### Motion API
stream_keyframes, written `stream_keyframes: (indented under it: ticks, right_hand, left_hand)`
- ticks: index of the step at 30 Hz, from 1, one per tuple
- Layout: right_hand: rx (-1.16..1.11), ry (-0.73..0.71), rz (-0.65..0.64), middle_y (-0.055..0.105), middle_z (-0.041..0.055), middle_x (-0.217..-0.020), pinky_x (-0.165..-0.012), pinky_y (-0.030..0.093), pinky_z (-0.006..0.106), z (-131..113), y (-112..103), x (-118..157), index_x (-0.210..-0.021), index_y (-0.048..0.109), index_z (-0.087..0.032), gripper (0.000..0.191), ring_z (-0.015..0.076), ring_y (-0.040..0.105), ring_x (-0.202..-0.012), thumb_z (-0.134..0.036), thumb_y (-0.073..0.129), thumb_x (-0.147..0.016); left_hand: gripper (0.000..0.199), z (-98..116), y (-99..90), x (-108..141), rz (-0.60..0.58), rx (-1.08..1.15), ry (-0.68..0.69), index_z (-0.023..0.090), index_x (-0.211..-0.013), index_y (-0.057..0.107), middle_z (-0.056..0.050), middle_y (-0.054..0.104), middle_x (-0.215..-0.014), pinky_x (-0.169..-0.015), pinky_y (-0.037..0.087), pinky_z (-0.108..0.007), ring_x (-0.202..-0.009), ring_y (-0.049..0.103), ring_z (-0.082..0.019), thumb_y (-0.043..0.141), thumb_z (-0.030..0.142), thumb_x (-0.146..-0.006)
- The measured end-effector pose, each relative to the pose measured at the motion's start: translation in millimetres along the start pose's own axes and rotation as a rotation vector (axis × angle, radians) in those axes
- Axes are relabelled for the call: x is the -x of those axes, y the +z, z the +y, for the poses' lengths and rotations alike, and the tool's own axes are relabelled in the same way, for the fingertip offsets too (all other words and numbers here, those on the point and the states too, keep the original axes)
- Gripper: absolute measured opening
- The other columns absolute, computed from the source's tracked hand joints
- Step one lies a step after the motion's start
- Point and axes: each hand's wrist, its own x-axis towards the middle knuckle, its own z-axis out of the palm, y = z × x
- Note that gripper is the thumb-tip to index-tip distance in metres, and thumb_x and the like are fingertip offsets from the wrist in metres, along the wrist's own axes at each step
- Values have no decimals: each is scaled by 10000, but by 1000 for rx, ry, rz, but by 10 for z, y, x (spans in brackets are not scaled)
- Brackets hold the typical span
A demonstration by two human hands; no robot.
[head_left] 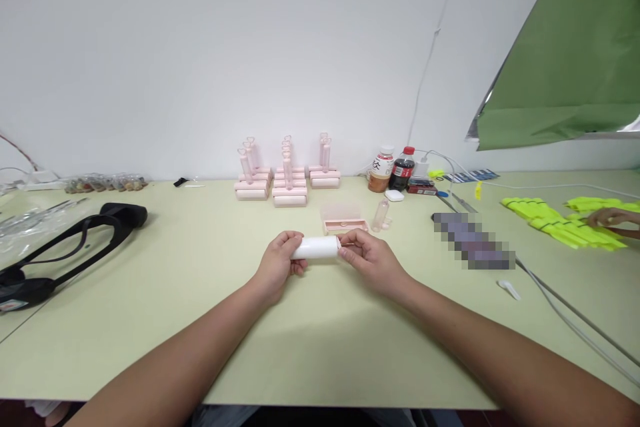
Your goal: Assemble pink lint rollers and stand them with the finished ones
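Observation:
Held level above the table is a white roll (pixel 316 247), a smooth cylinder that looks like a lint-roller refill. My left hand (pixel 281 260) is closed round its left end. At the right end, the fingers of my right hand (pixel 369 257) pinch the edge, where a bit of pink shows. Just behind the roll lies an open pink case (pixel 345 225) with a see-through lid. To its right stands a clear pink handle piece (pixel 381 215), with a small pink part (pixel 387 223) beside it.
Pink boxes (pixel 290 196) with upright handles stand in groups by the wall. Right of them are a white-capped bottle (pixel 381 170), a cola bottle (pixel 402 170) and a blurred phone (pixel 473 241). Black headgear (pixel 75 247) lies left. Another person's hand (pixel 613 216) touches yellow fabric (pixel 570 223).

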Motion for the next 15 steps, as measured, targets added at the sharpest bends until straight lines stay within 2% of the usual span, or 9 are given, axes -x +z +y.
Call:
stream_keyframes:
  ticks: [4, 8, 12, 15]
  right_hand:
    - [30, -4, 52, 700, 41, -945, -746, 468, 323, 24, -17, -16, -923, 604, -201, 214, 206, 643, -842, -398, 597, -840]
    - [-3, -27, 92, 703, 50, -958, -776, 494, 346, -14, -37, -28, -891, 614, -191, 229, 211, 651, -857, -413, 604, -838]
    - [-68, -34, 80, 700, 71, -1007, -837, 514, 380, -54, -26, -12, -931, 613, -195, 242, 230, 665, -931, -416, 626, -833]
    - [-122, -38, 42, 683, 85, -1068, -884, 519, 408, -46, -15, 5, -1003, 601, -209, 275, 246, 661, -1003, -420, 641, -832]
  left_hand:
    - [275, 0, 7, 14, -63, -108, 7, 167, -906, 563, 16, 553, -651, -432, 406, -205, -493, 529, -98, 592, 415, -793]
    - [433, 10, -21, 47, -198, -450, 53, 164, -1028, 596, 24, 555, -577, -451, 345, -214, -456, 466, -101, 534, 545, -831]
    - [434, 27, -42, 91, -248, -780, 182, 177, -1004, 667, -22, 663, -794, -553, 389, -247, -656, 566, -163, 671, 513, -729]
    - [412, 36, -33, 107, -269, -841, 199, 193, -1013, 677, -24, 682, -877, -607, 407, -263, -737, 585, -188, 659, 503, -743]
